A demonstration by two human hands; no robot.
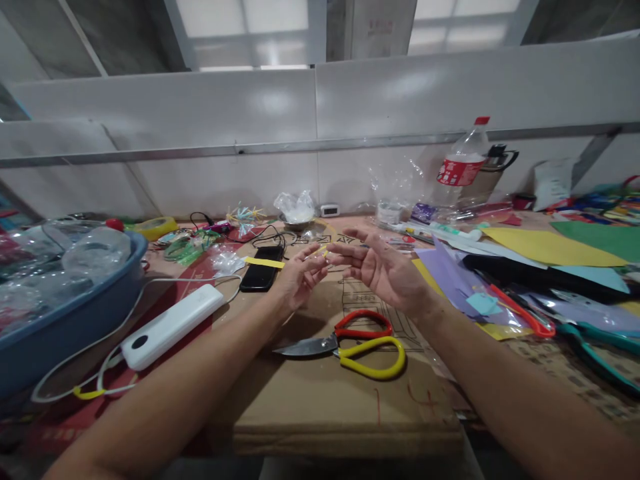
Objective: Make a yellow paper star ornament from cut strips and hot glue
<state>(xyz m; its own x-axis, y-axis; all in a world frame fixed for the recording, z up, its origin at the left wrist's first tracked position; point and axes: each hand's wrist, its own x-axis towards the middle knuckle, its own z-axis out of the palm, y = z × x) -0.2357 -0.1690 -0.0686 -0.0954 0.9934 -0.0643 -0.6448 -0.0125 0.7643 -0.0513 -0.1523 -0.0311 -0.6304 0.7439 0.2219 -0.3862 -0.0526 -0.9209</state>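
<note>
On the left, a yellow strip (264, 263) lies across the black phone (257, 281), seemingly left for later. Your left hand (299, 277) is curled, apparently pinching a small yellow piece (321, 251) at centre, which looks part-worked, not finished. Nearer, the scissors (373, 358) lie unheld on the cardboard (300, 407). Your right hand's (387, 270) fingers reach left, loosely spread; you can't tell whether they grip the piece, whose shape is blurred and partly hidden.
</note>
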